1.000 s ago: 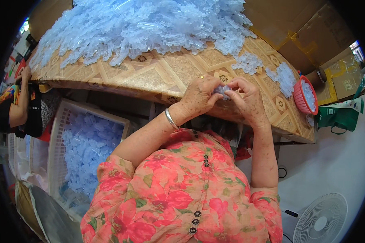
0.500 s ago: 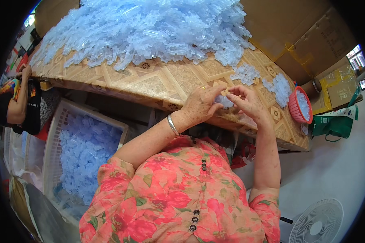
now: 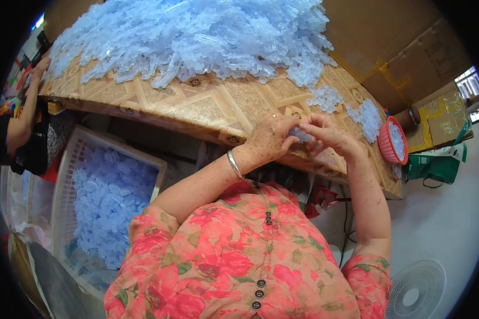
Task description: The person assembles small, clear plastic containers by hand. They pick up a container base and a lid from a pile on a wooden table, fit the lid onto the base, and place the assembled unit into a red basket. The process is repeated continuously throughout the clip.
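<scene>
My left hand (image 3: 270, 139), with a silver bangle at the wrist, is closed around a small clear, bluish plastic piece (image 3: 302, 134) just over the table's near edge. Against the same piece, the thumb and fingers of my right hand (image 3: 333, 137) are pinched together. Both hands cover much of it, so its exact shape is hidden. Beyond them a large heap of similar clear plastic pieces (image 3: 213, 45) covers the far part of the patterned table (image 3: 213, 109). Two smaller groups of flat pieces, one small cluster (image 3: 324, 99) and one spread patch (image 3: 366, 119), lie right of the heap.
A red plastic basket (image 3: 387, 143) holding pieces stands at the table's right end. Cardboard boxes (image 3: 399, 58) rise behind it; a green bag (image 3: 435, 166) hangs beside. A pale crate (image 3: 64, 186) full of pieces is at lower left. Another person's arm (image 3: 29, 106) reaches in from far left.
My right hand has shifted slightly right and its fingers have closed in on the plastic piece. A small tan bit seen at the fingertips earlier no longer shows. The other person's arm has moved.
</scene>
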`<state>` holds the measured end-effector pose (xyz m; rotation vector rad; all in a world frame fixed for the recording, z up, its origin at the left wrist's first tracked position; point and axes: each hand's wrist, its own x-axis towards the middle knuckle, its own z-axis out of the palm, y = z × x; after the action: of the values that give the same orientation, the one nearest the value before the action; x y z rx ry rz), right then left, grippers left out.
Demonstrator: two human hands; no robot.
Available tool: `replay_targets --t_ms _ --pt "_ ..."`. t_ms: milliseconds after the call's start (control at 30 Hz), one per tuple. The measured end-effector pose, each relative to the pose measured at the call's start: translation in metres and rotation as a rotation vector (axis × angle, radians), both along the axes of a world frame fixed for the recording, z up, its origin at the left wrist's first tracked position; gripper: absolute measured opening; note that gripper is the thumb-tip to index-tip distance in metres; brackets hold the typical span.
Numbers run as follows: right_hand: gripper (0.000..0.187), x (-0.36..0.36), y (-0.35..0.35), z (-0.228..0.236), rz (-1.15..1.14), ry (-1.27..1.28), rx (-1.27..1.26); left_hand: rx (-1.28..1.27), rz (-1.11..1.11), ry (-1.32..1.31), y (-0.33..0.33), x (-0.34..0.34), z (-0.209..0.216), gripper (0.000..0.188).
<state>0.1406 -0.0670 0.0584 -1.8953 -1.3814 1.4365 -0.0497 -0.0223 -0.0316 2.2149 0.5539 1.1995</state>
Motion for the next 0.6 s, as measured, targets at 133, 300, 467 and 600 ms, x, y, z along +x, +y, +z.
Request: replay_targets --t_ms 133,300,467,600 --pt "0.043 0.002 -0.001 -0.012 -0.04 0.021 0.037 0.023 0.008 -0.026 0.001 0.002 -0.003 0.028" --pt "0.048 0.004 -0.007 -0.024 -0.174 0.176 0.082 0.028 0.032 -0.044 0.001 -0.031 0.011 0.03" --pt "0.043 0.008 -0.011 -0.039 -0.254 0.22 0.132 -0.049 0.519 0.319 0.01 -0.189 0.078 0.029" --pt "0.037 0.002 -0.01 -0.039 -0.261 0.16 0.182 -0.048 0.964 0.784 -0.016 -0.38 0.083 0.035"
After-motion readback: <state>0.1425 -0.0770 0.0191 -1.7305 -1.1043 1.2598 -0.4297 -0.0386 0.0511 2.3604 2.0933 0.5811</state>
